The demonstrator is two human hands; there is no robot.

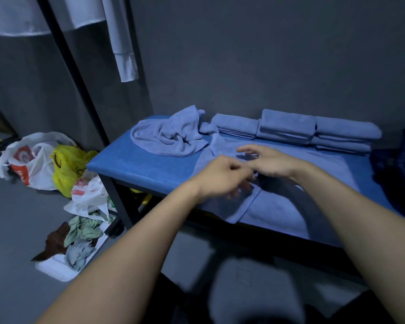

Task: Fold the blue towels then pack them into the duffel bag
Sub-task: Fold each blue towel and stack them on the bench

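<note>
A blue towel [290, 202] lies spread flat across the near part of the blue tabletop [136, 164], one hemmed edge turned over near its front left corner. Both hands meet above the middle of it. The left hand [222, 177] has its fingers curled downward close to the cloth, but motion blur hides whether they pinch the towel. The right hand [270, 160] hovers just beyond it with fingers loosely spread and holding nothing that can be seen.

Behind the spread towel, a crumpled towel [171, 134] sits in a heap at the back left of the tabletop. To its right, folded towels [297, 129] stand in low stacks side by side against the grey wall [267, 54]. A dark blue fabric item [398, 169] lies at the far right end; whether it is the duffel bag cannot be told.

On the floor [14, 218] left of the tabletop are white and yellow plastic bags [45, 160] and a white tray [56, 270] with greenish and brown cloths [82, 232].
</note>
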